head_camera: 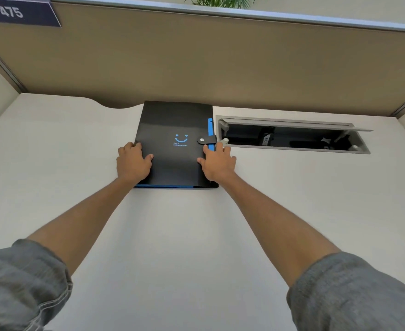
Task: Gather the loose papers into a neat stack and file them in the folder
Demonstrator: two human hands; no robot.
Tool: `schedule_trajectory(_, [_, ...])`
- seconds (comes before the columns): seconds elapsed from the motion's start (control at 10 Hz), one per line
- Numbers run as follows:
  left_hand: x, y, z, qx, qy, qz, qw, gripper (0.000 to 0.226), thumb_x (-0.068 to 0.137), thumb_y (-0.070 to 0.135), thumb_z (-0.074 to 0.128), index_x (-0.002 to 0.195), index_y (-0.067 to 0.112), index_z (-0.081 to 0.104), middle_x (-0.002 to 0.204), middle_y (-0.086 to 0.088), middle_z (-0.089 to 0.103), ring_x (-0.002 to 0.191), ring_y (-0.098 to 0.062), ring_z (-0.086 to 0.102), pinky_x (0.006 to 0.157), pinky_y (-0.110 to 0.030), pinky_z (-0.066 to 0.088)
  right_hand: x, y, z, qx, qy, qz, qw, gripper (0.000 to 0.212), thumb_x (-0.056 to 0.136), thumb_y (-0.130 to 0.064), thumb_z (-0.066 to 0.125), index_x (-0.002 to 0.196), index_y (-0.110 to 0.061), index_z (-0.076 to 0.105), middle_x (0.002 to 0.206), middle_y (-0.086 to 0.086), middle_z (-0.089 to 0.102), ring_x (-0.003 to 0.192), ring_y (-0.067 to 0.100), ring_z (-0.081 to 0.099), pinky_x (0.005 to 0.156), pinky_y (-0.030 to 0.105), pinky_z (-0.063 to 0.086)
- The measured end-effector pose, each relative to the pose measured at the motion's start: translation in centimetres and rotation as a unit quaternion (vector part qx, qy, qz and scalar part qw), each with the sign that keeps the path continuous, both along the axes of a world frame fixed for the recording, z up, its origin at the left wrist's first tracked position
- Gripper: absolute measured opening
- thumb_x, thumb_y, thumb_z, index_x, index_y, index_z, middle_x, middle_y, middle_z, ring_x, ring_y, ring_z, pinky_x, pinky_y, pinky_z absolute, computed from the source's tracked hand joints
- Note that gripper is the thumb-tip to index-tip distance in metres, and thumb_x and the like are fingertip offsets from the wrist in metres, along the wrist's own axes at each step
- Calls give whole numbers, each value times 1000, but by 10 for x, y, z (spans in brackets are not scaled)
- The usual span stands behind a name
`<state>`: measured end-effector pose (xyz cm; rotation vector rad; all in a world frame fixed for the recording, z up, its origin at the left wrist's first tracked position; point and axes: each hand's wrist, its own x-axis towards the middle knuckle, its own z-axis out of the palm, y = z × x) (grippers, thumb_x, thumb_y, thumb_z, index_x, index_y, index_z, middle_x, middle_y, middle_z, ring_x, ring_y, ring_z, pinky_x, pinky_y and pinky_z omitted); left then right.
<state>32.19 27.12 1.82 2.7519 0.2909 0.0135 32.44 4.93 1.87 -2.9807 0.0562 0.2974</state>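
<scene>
Both hands flat on seemingly closed folder (pixel 172 130)

Lighting's pretty even and bright from overhead on my end, soft all round. Faint shadows under the forearms and along the folder (pixel 172 130) near edge, slight sheen on its cover. Wide lens bends the partition (pixel 196 63) top hard. Sleeves at the bottom corners look a bit soft.
</scene>
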Motion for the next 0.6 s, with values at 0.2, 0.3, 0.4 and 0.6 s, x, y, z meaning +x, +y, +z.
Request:
schedule_trajectory(0.2, [19, -2, 5, 11, 15, 1, 1000, 40, 96, 31, 54, 121, 0, 54, 131, -22, 51, 124, -40, 41, 96, -52, 43, 14, 3, -4, -9, -6, -4, 1000, 57, 102, -49, 40, 152, -24, 30, 160, 12, 22, 147, 39, 17, 111, 53, 33])
schedule_trajectory(0.3, [23, -1, 4, 9, 15, 3, 1000, 40, 97, 31, 54, 123, 0, 53, 132, -21, 50, 124, -40, 41, 97, -52, 43, 16, 4, -4, -7, -6, -7, 1000, 58, 101, -49, 41, 152, -24, 31, 160, 11, 22, 148, 39, 16, 111, 53, 33])
schedule_trajectory(0.4, [19, -1, 2, 8, 17, 0, 1000, 41, 98, 31, 52, 125, 0, 51, 133, -22, 49, 125, -41, 40, 96, -54, 43, 15, 1, -1, 6, -8, -3, 1000, 59, 101, -50, 40, 153, -23, 29, 159, 11, 25, 147, 38, 18, 110, 52, 36])
schedule_trajectory(0.6, [7, -5, 0, -4, -5, 2, 1000, 55, 101, 39, 41, 145, 6, 34, 155, -20, 26, 140, -40, 26, 107, -56, 31, 1, -7, 4, 101, -65, -17, 993, 67, 99, -57, 36, 154, -21, 25, 158, 11, 31, 145, 34, 27, 107, 50, 38])
